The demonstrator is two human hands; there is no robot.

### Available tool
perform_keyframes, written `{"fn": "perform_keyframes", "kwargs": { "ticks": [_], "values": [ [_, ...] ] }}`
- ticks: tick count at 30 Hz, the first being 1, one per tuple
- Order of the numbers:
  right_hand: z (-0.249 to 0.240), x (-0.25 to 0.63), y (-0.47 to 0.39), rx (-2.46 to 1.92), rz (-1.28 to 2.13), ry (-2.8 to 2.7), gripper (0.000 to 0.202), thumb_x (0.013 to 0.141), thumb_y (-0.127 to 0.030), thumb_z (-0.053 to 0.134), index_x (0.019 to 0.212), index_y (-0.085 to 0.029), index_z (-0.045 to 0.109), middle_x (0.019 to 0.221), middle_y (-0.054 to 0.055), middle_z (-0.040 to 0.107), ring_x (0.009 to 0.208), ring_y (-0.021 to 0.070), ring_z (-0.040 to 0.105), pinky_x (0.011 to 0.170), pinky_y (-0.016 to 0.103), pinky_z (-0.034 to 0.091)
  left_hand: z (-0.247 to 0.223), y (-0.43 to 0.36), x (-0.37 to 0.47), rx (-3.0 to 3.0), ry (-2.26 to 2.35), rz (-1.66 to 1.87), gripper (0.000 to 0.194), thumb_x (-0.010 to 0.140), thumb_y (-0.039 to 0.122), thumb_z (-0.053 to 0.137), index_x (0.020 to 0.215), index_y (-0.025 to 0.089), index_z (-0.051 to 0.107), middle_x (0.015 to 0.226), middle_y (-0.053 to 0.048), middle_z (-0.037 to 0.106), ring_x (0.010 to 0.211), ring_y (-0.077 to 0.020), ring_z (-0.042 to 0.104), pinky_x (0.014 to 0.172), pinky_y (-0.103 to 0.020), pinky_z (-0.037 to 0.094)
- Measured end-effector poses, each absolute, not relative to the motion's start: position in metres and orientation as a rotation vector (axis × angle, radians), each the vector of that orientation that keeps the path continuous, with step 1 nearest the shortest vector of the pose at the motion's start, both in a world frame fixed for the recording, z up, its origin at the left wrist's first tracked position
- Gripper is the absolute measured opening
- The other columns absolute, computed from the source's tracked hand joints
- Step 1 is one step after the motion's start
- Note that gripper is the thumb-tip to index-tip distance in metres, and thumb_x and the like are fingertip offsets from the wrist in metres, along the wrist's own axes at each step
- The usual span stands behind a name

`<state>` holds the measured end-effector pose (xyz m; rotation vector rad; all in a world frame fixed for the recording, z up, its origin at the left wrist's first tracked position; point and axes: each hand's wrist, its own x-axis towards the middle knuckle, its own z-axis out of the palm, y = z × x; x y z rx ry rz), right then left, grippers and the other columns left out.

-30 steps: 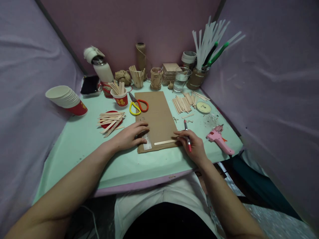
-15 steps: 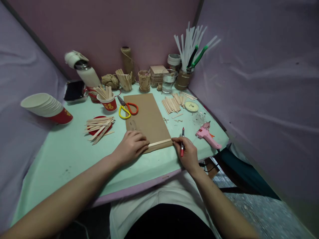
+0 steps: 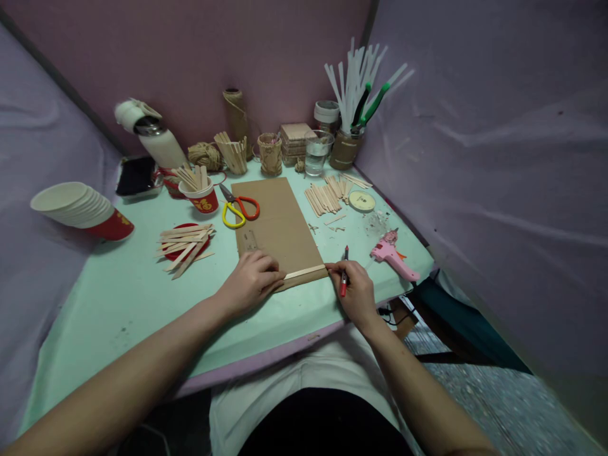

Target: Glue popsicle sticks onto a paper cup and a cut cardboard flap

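Left grip [image 3: 256, 278], right grip [image 3: 356, 290], stick [image 3: 304, 272] between

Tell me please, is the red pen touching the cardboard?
Apart. The head view shows the pen in the right hand, beyond the cardboard's right edge, with pale green tablecloth visible between its upper end and that edge.
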<state>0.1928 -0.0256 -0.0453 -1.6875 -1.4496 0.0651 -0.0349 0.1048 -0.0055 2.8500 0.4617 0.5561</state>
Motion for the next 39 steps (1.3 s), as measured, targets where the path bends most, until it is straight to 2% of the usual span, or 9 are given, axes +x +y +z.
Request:
{"fn": "perform_keyframes", "kwargs": {
  "ticks": [5,10,15,30,39],
  "values": [
    [-0.046,0.193,-0.026,-1.684,0.063,-1.447,0.009,0.089,-0.017,0.056,0.089,-0.024,0.061,0.089,0.004,0.070,0.084,0.0211,0.061,0.075,0.035,0.048,-0.005,0.104,-0.034,2.862,0.451,0.547,0.025,0.095,0.032,0.050,0.095,0.021,0.072,0.088,-0.007,0.066,0.087,-0.0209,0.052,0.075,-0.036,0.035],
    [-0.049,0.194,-0.025,-1.646,0.039,-1.444,0.007,0.090,-0.019,0.056,0.091,-0.023,0.061,0.091,0.005,0.070,0.084,0.0209,0.062,0.076,0.035,0.049,-0.002,0.113,-0.042,2.822,0.495,0.579,0.025,0.096,0.032,0.049,0.105,0.021,0.070,0.092,-0.007,0.067,0.088,-0.0204,0.053,0.076,-0.037,0.034],
    [-0.051,0.194,-0.026,-1.634,0.025,-1.440,0.008,0.090,-0.018,0.057,0.093,-0.024,0.062,0.092,0.004,0.071,0.084,0.0202,0.063,0.076,0.035,0.050,-0.001,0.125,-0.053,2.752,0.585,0.638,0.026,0.096,0.035,0.050,0.102,0.022,0.071,0.095,-0.007,0.068,0.089,-0.0203,0.054,0.077,-0.037,0.034],
    [-0.049,0.193,-0.026,-1.635,0.037,-1.450,0.006,0.090,-0.021,0.056,0.092,-0.023,0.061,0.092,0.005,0.071,0.085,0.0217,0.064,0.076,0.037,0.050,0.003,0.122,-0.052,2.753,0.486,0.455,0.030,0.097,0.037,0.045,0.102,0.026,0.072,0.093,-0.006,0.068,0.091,-0.0197,0.054,0.078,-0.036,0.033],
    [-0.049,0.193,-0.026,-1.611,0.049,-1.443,0.007,0.090,-0.016,0.056,0.089,-0.023,0.059,0.094,0.004,0.072,0.084,0.0199,0.063,0.076,0.035,0.050,0.009,0.114,-0.049,2.780,0.412,0.343,0.030,0.098,0.034,0.043,0.107,0.027,0.071,0.095,-0.007,0.066,0.090,-0.0199,0.051,0.076,-0.035,0.032]
  ]
}}
